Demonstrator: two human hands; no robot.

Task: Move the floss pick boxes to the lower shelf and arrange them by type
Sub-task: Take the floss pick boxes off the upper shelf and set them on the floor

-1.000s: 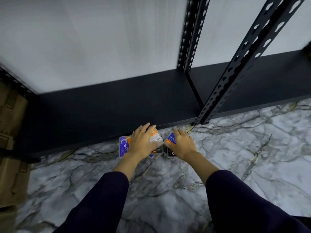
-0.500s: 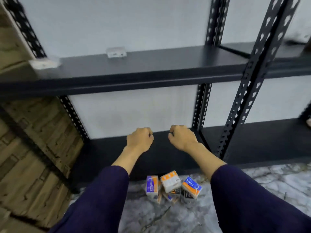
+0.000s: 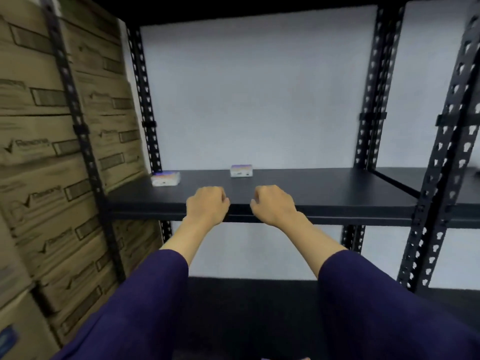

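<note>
The fingers (image 3: 220, 197) of the left hand (image 3: 206, 207) are curled loosely inward with nothing held, and those of the right hand (image 3: 274, 205) are curled the same way, equally empty. Both hands are raised at the front edge of the upper shelf (image 3: 324, 193). Two floss pick boxes are seen on it, well apart: one (image 3: 165, 178) at the left end, one (image 3: 241, 170) near the back wall. The lower shelf (image 3: 249, 289) is largely hidden by the sleeves. A box at the back could be nudged further away or knocked over by a hurried reach.
</note>
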